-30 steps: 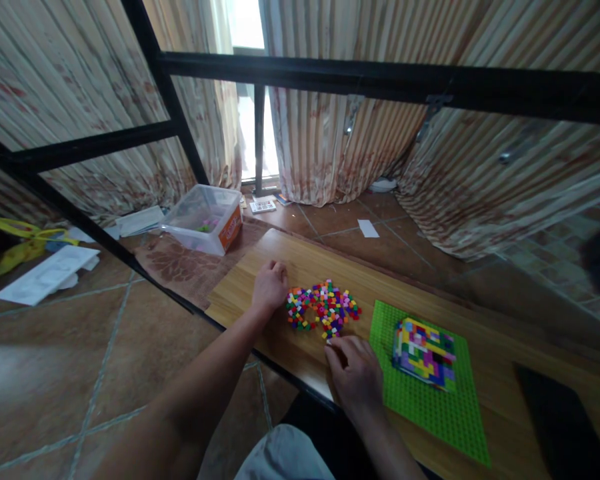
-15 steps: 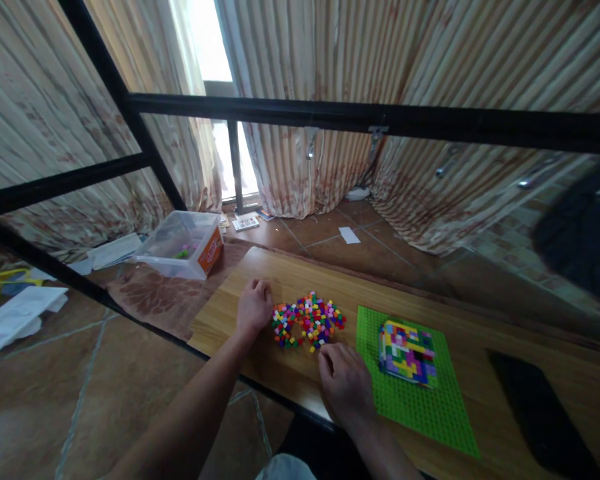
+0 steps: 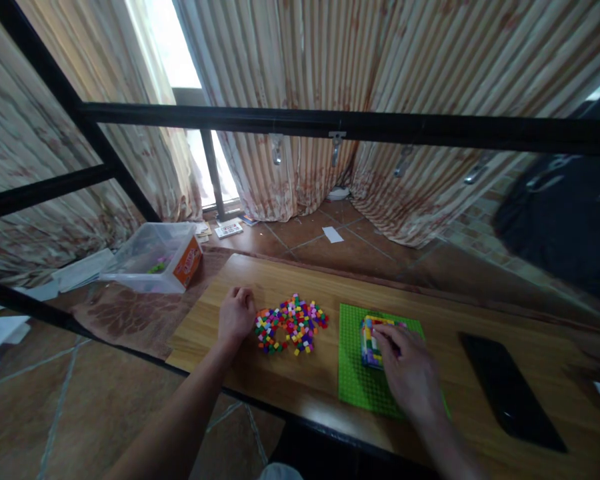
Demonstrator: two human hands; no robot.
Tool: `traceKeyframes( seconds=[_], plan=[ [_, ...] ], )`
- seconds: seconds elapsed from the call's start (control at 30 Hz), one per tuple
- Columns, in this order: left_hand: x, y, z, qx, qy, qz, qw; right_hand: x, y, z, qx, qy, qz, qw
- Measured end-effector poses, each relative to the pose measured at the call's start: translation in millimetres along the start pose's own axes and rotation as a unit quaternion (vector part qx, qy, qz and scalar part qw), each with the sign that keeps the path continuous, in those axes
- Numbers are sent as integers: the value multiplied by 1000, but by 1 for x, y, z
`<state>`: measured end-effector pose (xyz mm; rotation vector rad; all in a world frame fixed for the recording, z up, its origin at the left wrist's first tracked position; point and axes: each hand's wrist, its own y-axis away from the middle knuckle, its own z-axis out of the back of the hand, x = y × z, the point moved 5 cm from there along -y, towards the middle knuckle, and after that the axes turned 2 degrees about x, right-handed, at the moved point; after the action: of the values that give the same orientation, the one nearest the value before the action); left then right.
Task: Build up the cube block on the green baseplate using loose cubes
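Observation:
My left hand (image 3: 235,313) rests on the wooden table (image 3: 290,367) with its fingers curled, touching the left edge of a pile of small coloured bricks (image 3: 291,324). To the right lies a green baseplate (image 3: 357,373) carrying a multicoloured brick build (image 3: 369,340). My right hand (image 3: 408,370) lies over that build, fingers pinched together on its top; whatever they hold is hidden.
A flat black object (image 3: 507,391) lies on the table to the right. A clear plastic box (image 3: 153,257) stands on the tiled floor at the left, next to papers. A black metal frame bar (image 3: 330,123) crosses in front of curtains.
My right hand has moved from the near edge of the brick pile rightwards onto the build on the green baseplate. The view has swung to the right. My left hand has stayed put.

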<state>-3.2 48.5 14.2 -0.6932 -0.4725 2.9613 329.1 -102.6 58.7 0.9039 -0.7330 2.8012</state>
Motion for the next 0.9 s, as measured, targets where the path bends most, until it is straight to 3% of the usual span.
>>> traceKeyframes(
  seconds=[0.23,0.53,0.9],
  plan=[
    [0,-1,0,-1,0,5,1000,-12,-7,-7,-37,67,11,997],
    [-2,0,3,5,-7,10,1000,-22,-8,-9,-49,27,-63,996],
    [-3,0,3,8,-6,8,1000,-16,-8,-11,-59,25,-55,996]
  ],
)
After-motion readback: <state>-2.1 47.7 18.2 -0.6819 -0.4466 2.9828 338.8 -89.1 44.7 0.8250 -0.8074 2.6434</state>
